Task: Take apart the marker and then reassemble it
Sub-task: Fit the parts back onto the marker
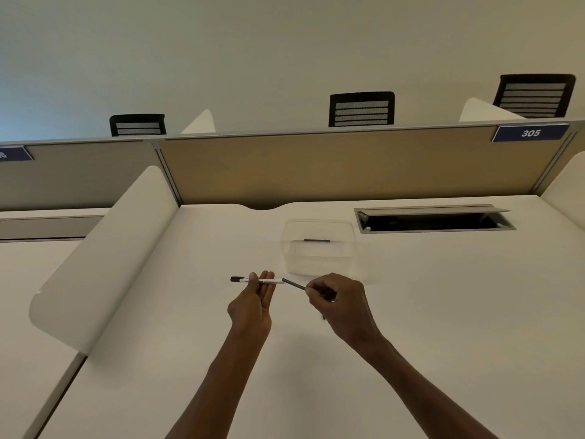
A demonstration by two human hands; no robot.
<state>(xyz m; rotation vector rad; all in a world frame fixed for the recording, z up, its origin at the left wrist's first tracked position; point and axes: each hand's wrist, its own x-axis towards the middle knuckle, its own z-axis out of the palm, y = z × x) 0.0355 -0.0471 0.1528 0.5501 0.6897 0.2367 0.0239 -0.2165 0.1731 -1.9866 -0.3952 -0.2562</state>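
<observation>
The left hand (253,299) grips the marker (253,280); the right hand (335,299) pinches a thin dark rod (293,284) (probably its ink core) at the barrel's end.

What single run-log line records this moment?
left hand: holds marker barrel | right hand: pinches dark ink rod at barrel's end | clear container: behind, on desk

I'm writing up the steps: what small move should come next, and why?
Probably slide the rod along the barrel axis. The right hand pinches it at the barrel's open end, angled, while the left hand holds the barrel.
</observation>
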